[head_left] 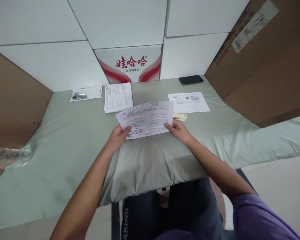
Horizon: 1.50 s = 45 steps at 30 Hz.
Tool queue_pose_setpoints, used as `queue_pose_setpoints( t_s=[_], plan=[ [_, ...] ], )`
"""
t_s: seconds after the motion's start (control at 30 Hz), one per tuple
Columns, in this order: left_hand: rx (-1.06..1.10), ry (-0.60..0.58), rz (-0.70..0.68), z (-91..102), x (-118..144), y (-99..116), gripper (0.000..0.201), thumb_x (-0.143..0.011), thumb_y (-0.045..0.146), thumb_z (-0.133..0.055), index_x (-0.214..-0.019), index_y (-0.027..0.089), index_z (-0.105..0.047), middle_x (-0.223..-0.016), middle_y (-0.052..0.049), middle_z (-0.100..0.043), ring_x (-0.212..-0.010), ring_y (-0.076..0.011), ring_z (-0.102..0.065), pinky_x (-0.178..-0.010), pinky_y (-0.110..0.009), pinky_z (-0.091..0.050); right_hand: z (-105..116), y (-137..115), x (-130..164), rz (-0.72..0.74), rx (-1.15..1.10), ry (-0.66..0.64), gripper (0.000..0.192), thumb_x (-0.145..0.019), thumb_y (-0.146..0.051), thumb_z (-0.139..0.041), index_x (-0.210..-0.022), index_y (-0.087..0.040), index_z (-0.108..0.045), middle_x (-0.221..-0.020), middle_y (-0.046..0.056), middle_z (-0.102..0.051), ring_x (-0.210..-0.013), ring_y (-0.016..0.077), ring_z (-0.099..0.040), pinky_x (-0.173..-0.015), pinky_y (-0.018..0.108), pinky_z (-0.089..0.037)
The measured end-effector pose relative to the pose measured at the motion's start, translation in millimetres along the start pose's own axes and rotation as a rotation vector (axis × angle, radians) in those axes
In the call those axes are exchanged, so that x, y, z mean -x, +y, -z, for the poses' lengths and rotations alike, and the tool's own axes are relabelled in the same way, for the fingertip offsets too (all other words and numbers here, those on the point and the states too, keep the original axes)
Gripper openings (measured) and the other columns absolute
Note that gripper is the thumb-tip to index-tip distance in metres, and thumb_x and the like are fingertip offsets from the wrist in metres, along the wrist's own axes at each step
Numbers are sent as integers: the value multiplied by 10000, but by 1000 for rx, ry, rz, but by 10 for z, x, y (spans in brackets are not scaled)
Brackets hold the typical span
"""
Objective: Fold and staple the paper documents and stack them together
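I hold a printed paper form [146, 119] in both hands above the pale green cloth-covered table [70, 146]. My left hand [118, 136] pinches its lower left corner. At its lower right edge, my right hand [179, 130] grips it with the thumb on top. The sheet is tilted slightly, its printed side facing up. A small yellowish slip [180, 116] lies on the cloth just behind my right hand.
A stack of printed sheets [118, 96] lies behind the form, and a stamped sheet [189, 102] at right. A black phone [191, 79] rests at the back. A small bag with metal parts [83, 94] is back left. Cardboard [265, 63] and white boxes [52, 63] wall the table.
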<state>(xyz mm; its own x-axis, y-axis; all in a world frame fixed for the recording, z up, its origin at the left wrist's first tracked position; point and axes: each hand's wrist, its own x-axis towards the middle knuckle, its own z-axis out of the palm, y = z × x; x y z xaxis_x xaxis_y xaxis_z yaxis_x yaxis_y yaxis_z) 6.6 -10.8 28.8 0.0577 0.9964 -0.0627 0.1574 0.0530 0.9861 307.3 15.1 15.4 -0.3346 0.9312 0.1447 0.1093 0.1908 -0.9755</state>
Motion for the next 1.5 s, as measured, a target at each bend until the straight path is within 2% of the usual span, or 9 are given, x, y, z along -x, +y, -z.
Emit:
queue_pose_setpoints(
  t_s=[0.07, 0.13, 0.23, 0.33, 0.43, 0.53, 0.67, 0.87, 1.5],
  plan=[
    [-1, -21, 58, -24, 42, 42, 450, -822, 569, -708, -967, 142, -699, -640, -45, -708, -464, -168, -607, -422, -268, -479, -4, -15, -10, -51, -16, 4, 436, -883, -625, -648, -1032, -223, -730, -902, 56, -778, -723, 224, -728, -683, 392, -614],
    [-11, -12, 76, -47, 71, 73, 333, -855, 498, -690, -878, 167, -664, -481, 11, -594, -359, -133, -507, -367, -242, -399, -5, -32, -18, -86, -31, 23, 426, -881, -594, -662, -1098, -227, -684, -813, 40, -757, -592, 197, -684, -532, 338, -545],
    [-11, 36, 93, -55, 76, 88, 261, -867, 435, -675, -832, 180, -629, -415, 39, -524, -322, -120, -462, -348, -229, -362, 16, -81, -15, -97, -49, 106, 457, -880, -526, -675, -1226, -238, -595, -742, 4, -727, -515, 167, -633, -460, 294, -452],
    [3, 124, 101, -33, 51, 55, 244, -870, 413, -654, -855, 173, -618, -431, 43, -535, -327, -121, -471, -334, -222, -354, 81, -157, 1, -18, 1, 343, 407, -923, -479, -605, -1250, -243, -551, -912, 30, -754, -529, 143, -595, -502, 305, -457],
    [47, 181, 117, -31, 27, 9, 243, -858, 399, -646, -884, 159, -618, -498, 36, -577, -339, -113, -478, -323, -218, -345, 176, -206, -3, 132, 290, 526, 301, -966, -426, -526, -1177, -228, -611, -1111, 88, -737, -811, 207, -651, -736, 377, -524],
    [90, 192, 157, -78, 22, -6, 261, -832, 386, -662, -910, 139, -634, -548, 25, -599, -343, -100, -468, -317, -216, -324, 247, -172, -52, 163, 659, 452, 271, -965, -371, -516, -1121, -219, -678, -1170, 109, -723, -1098, 293, -586, -965, 474, -448],
    [118, 190, 167, -149, 27, 12, 264, -811, 377, -676, -912, 135, -640, -570, 17, -613, -340, -94, -461, -315, -217, -317, 272, -64, -124, 77, 838, 259, 289, -946, -295, -521, -1175, -213, -676, -1184, 118, -713, -1127, 312, -567, -1001, 507, -364],
    [139, 212, 188, -167, 17, 33, 243, -807, 360, -674, -900, 139, -632, -523, 30, -572, -335, -101, -456, -304, -213, -304, 255, -57, -115, 63, 842, 187, 312, -917, -234, -513, -1185, -212, -672, -1138, 124, -694, -1112, 308, -569, -953, 468, -346],
    [128, 225, 219, -205, 13, 78, 205, -811, 334, -659, -882, 145, -624, -511, 26, -574, -339, -105, -466, -313, -218, -312, 146, -88, -95, 60, 836, 173, 301, -922, -247, -515, -1178, -213, -669, -1134, 125, -687, -1090, 296, -561, -934, 449, -337]
  ],
)
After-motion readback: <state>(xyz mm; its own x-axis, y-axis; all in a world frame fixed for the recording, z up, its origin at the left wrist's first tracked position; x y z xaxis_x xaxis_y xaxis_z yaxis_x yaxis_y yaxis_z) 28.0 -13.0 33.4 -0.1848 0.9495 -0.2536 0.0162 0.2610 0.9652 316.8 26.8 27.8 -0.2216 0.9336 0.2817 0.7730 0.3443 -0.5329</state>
